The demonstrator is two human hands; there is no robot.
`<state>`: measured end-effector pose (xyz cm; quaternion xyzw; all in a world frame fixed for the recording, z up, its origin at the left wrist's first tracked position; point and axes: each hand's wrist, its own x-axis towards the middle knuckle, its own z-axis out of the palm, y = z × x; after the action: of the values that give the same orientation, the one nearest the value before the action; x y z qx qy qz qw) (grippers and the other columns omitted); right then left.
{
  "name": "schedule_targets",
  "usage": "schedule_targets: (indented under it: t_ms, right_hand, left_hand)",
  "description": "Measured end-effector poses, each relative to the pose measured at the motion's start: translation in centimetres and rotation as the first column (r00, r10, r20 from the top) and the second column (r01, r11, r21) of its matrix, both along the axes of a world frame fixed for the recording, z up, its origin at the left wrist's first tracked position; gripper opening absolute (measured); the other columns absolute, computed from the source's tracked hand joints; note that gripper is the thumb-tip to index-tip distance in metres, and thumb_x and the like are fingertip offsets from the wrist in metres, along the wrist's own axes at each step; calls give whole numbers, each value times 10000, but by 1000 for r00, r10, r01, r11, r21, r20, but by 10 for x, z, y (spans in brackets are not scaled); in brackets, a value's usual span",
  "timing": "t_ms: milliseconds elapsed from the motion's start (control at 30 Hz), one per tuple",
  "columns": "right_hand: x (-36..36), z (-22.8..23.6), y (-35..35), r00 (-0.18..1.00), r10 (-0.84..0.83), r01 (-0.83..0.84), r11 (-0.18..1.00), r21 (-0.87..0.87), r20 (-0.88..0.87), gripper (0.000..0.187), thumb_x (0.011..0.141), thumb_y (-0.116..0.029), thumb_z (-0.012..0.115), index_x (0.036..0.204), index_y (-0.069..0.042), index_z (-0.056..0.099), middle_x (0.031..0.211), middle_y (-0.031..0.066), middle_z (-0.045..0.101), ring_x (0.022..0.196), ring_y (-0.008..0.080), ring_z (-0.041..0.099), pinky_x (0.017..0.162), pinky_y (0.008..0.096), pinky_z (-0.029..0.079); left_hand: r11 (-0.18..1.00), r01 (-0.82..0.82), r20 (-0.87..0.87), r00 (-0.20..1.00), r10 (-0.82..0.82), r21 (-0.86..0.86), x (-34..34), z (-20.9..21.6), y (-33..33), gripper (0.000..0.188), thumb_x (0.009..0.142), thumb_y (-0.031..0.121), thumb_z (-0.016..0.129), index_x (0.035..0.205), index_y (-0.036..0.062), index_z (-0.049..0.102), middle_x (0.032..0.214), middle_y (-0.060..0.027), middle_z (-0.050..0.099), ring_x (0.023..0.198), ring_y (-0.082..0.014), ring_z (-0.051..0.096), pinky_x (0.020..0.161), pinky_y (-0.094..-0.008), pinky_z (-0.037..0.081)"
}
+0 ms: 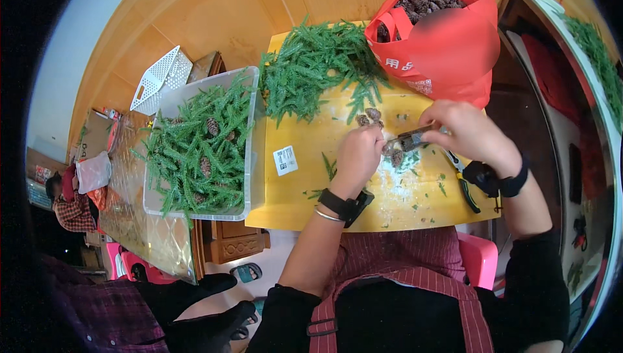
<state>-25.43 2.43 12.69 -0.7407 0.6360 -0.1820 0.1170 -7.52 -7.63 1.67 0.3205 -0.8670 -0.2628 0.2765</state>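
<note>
My left hand (pixel 361 152) is closed over the yellow board, its fingertips pinched; what they hold is hidden. Across from it, my right hand (pixel 468 130) grips a short dark cylindrical piece (pixel 410 141) between thumb and fingers, its end close to the left fingertips. Brown pine cones (pixel 373 115) lie just beyond the left hand. Another pine cone (pixel 397 157) sits below the dark piece, among pale powder and green bits. Pliers (pixel 464 184) with yellow and black handles rest beneath my right wrist.
A red bag (pixel 454 61) full of pine cones stands back right. Green sprigs (pixel 318 67) are heaped at the board's far side. Left of it, a clear plastic bin (pixel 249 184) holds sprigs and cones. A white label card (pixel 284 159) and white basket (pixel 162 79) also show. Someone sits lower left.
</note>
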Motion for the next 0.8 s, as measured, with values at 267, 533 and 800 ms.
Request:
schedule_targets:
  t_ms: [267,533,800]
  right_hand:
    - [12,-76,-28,999,-40,40,997,67,5,149,711,-117,651,841,-65,600,803,101,586,788,286,584,666,378,465]
    - [6,-94,-36,995,-82,85,996,42,-56,137,692,-118,651,806,-89,582,805,75,589,791,268,584,659,374,460]
    - [0,-93,-35,997,-73,74,996,52,-19,122,689,-130,666,775,-88,590,773,66,601,757,266,586,646,368,454]
  left_hand:
    - [994,21,27,999,-24,104,4,-8,-6,120,736,117,648,716,29,568,662,-136,571,633,-313,563,557,-374,432]
    - [990,-7,-25,1000,11,140,15,-9,-13,118,767,116,642,754,13,584,648,-120,589,563,-237,563,536,-314,427]
    - [953,-20,8,1000,19,303,33,-2,-23,119,812,111,598,759,8,573,618,-59,575,551,-122,513,535,-264,408]
